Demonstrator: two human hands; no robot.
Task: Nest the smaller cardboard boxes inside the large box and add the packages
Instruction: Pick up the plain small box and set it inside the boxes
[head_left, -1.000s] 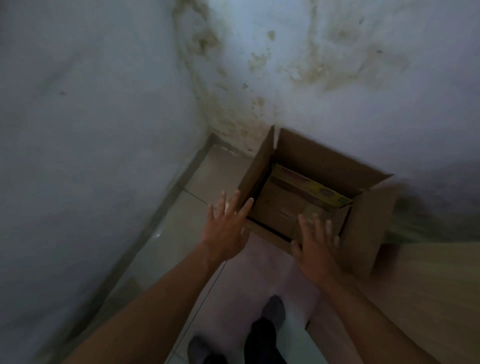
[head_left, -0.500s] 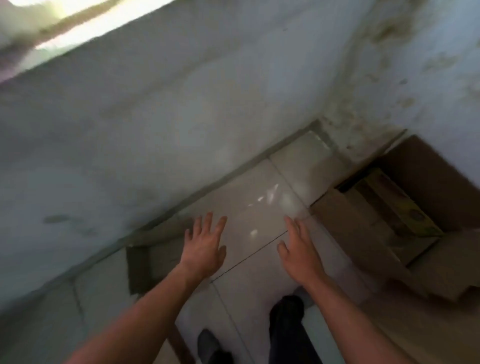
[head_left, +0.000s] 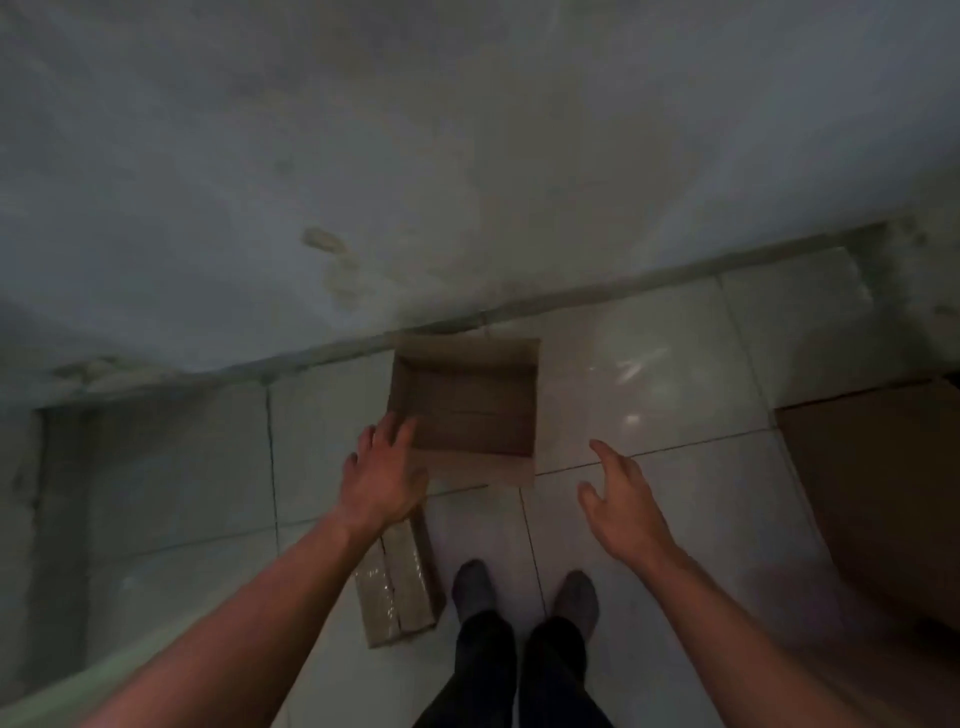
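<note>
A small open cardboard box (head_left: 470, 402) sits on the tiled floor against the wall, empty inside. My left hand (head_left: 383, 475) hovers at its near left corner, fingers spread, holding nothing. My right hand (head_left: 621, 499) is open to the right of the box, a short gap away from it. A taped cardboard package (head_left: 402, 587) lies flat on the floor below my left hand, partly hidden by my forearm. A flap of the large cardboard box (head_left: 883, 493) shows at the right edge; its inside is out of view.
A stained grey wall (head_left: 415, 156) rises directly behind the small box. My two feet in dark socks (head_left: 524, 597) stand on the pale floor tiles (head_left: 675, 374) just below the box. A step or ledge edge runs along the far left.
The view has swung left from the large box to the small open box and the package. Both hands moved along, reaching the small box's two sides.
</note>
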